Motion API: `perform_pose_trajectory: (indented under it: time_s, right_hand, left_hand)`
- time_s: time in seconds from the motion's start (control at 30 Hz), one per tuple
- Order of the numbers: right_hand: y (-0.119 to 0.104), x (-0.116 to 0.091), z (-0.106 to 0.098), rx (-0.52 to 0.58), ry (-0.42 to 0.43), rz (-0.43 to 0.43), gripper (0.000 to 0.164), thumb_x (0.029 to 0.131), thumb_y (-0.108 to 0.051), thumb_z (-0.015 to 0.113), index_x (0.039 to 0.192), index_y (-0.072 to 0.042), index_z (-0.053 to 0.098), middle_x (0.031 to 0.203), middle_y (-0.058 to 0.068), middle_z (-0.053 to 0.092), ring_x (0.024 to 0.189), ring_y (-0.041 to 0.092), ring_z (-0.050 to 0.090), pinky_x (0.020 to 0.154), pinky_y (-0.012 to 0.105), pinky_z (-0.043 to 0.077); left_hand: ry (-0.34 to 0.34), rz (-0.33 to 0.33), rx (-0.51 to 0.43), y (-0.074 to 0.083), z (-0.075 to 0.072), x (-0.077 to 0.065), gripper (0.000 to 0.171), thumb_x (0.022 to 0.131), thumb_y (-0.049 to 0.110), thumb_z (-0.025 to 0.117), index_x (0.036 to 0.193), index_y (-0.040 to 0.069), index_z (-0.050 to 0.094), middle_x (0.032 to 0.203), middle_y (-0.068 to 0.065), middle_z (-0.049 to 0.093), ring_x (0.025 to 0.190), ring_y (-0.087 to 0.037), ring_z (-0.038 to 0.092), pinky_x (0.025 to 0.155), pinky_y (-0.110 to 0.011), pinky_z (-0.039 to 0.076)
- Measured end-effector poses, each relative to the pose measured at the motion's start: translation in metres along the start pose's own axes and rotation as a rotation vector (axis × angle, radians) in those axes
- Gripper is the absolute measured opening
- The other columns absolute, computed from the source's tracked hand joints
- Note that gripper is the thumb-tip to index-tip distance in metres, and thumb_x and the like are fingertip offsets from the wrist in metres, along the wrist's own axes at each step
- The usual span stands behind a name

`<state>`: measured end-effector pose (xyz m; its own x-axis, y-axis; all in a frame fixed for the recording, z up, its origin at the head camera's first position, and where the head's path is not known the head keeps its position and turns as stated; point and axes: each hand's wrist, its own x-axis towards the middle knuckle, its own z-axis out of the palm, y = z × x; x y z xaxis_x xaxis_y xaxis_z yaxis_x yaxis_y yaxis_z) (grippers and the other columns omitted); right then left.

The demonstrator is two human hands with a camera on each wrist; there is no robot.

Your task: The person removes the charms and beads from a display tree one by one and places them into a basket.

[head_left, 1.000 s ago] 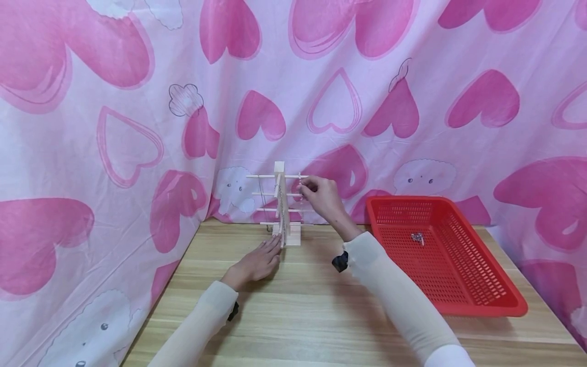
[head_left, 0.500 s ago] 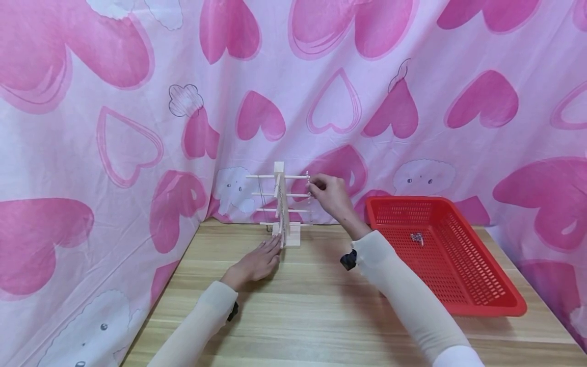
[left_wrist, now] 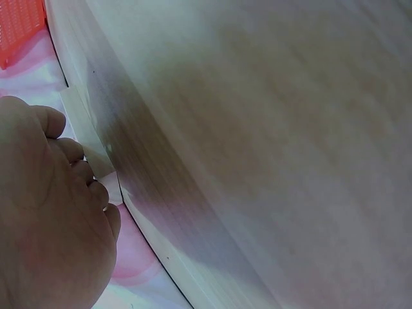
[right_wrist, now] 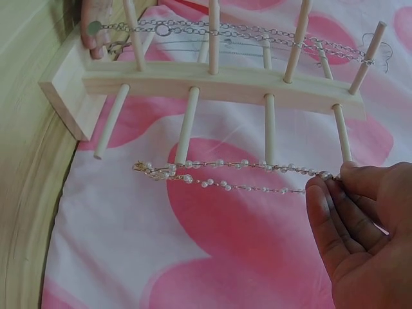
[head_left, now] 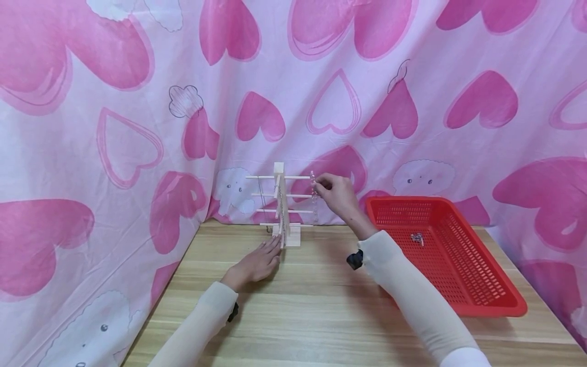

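Observation:
A wooden peg stand point(right_wrist: 225, 84) stands at the back of the table, with pegs out to its sides and front. My right hand point(head_left: 337, 194) pinches a beaded pearl necklace point(right_wrist: 188, 179) between thumb and fingers at the tip of the top right peg. Its lower loop hangs down past the ends of the lower pegs; whether it still touches the top peg, I cannot tell. My left hand point(head_left: 259, 260) rests with extended fingers against the foot of the stand, its fingertips partly hidden. A silver chain necklace point(right_wrist: 238, 32) hangs along the front pegs, and a thin one on the left.
To the right sits a red plastic basket point(head_left: 515, 305) with a small bunch of jewellery point(head_left: 417, 238) inside. The wooden table point(head_left: 293, 316) ends at a pink heart-patterned cloth point(head_left: 257, 51) behind and at the left.
My right hand has moved to the right, sliding the pearl necklace along the top right peg to its tip. The left hand has stayed put.

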<state>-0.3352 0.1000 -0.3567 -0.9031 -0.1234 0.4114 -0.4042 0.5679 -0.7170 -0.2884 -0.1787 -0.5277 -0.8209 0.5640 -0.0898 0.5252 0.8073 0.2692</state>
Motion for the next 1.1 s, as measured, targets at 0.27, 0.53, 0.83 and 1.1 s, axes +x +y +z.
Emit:
perform_pose_trajectory:
  time_s: [0.27,0.53,0.83,1.1]
  right_hand:
    - [0.005,-0.001,-0.007,-0.034,0.003,-0.004,0.017,0.104,-0.019,0.071,0.113,-0.008,0.08,0.098,0.01,0.08,0.085,0.022,0.071,0.076,0.034,0.062]
    - [0.011,-0.001,-0.016,-0.041,0.021,-0.009,0.019,0.103,-0.019,0.071,0.115,-0.007,0.08,0.105,0.011,0.079,0.09,0.026,0.07,0.087,0.042,0.067]
    - [0.017,0.0,-0.031,-0.081,0.053,-0.048,0.02,0.103,-0.016,0.071,0.115,-0.003,0.081,0.106,0.015,0.08,0.09,0.028,0.07,0.085,0.044,0.065]
    - [0.019,-0.002,-0.045,-0.088,0.048,0.006,0.023,0.104,-0.019,0.07,0.121,-0.005,0.079,0.114,0.015,0.079,0.099,0.029,0.07,0.094,0.047,0.065]
  left_hand:
    - [0.006,0.01,0.021,0.001,0.0,0.0,0.06,0.114,0.024,0.029,0.166,-0.005,0.023,0.178,-0.02,0.013,0.166,-0.039,0.016,0.136,-0.054,0.018]
    - [0.008,0.019,0.031,0.001,0.001,0.001,0.06,0.114,0.024,0.028,0.166,-0.005,0.025,0.178,-0.019,0.013,0.166,-0.039,0.016,0.136,-0.054,0.019]
    - [0.018,0.024,0.016,0.001,0.0,0.001,0.059,0.113,0.022,0.029,0.165,-0.008,0.025,0.177,-0.022,0.015,0.165,-0.042,0.017,0.135,-0.057,0.019]
    - [-0.006,0.004,0.02,-0.003,0.002,0.003,0.061,0.115,0.027,0.026,0.167,-0.004,0.02,0.179,-0.017,0.01,0.167,-0.036,0.013,0.137,-0.052,0.016]
